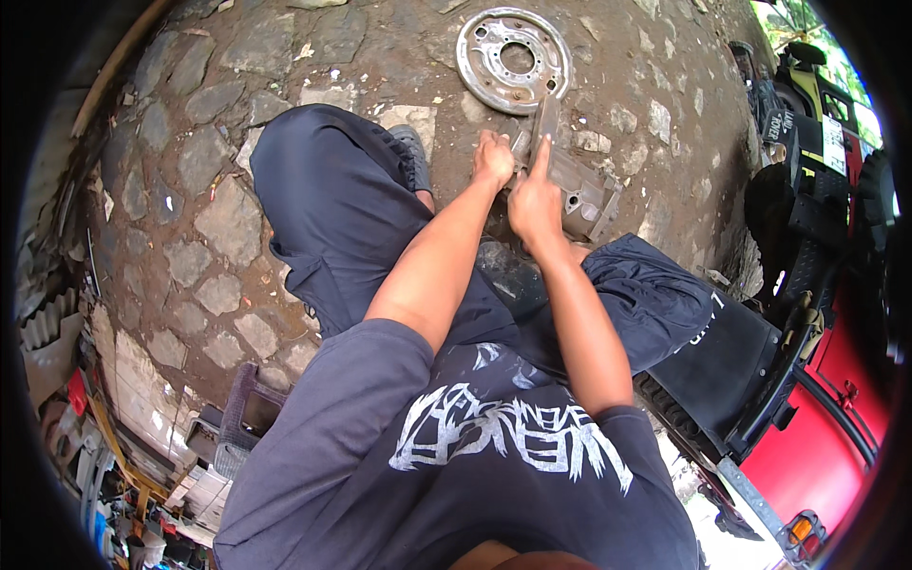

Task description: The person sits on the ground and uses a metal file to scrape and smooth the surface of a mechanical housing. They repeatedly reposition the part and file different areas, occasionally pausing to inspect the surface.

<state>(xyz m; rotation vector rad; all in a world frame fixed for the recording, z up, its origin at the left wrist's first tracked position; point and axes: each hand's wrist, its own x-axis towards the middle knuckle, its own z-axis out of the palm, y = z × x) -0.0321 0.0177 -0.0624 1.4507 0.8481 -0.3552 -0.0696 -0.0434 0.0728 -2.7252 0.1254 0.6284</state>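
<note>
My left hand is closed at the left side of a grey metal casting; its fingers hide what they grip. Close beside it, my right hand is wrapped round the near end of a flat grey metal blade, its index finger stretched along the top. The blade points away from me over the casting, toward a round metal backing plate. This plate lies on the ground, with a large centre hole and smaller holes around it. The casting sits between my knees and has a box-like body with a round hole.
Stones set in dirt make up the uneven ground. To the right stands a red vehicle with black panels. A grey plastic stool and piled parts are at the lower left. My shoe is left of the casting.
</note>
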